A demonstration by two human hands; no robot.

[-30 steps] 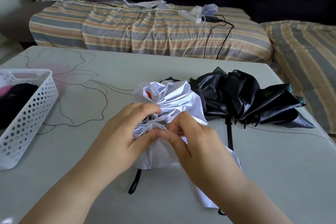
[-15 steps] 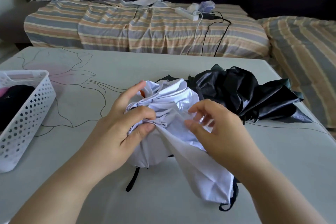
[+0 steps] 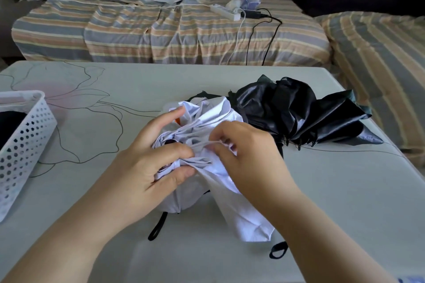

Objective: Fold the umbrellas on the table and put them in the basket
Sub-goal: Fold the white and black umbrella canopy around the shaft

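Note:
A white umbrella (image 3: pixel 207 122), crumpled and collapsed, lies in the middle of the table (image 3: pixel 322 190). My left hand (image 3: pixel 149 167) grips its bunched canopy from the left, forefinger stretched out over the top. My right hand (image 3: pixel 248 156) pinches a fold of the white cloth just to the right. Two black strap loops of the umbrella show below the cloth. A black umbrella (image 3: pixel 299 112), half collapsed, lies just behind and to the right. The white perforated basket (image 3: pixel 25 145) stands at the table's left edge with something dark inside.
A sofa with a striped cover (image 3: pixel 161 32) runs along the far side of the table and round its right side. A white power strip (image 3: pixel 226 12) with cables lies on it. A line drawing of a flower marks the left half of the table.
My right hand first pulled a white panel out to the right, then came back in against the bundle and pinches a fold. My left hand keeps its grip; its forefinger has lifted.

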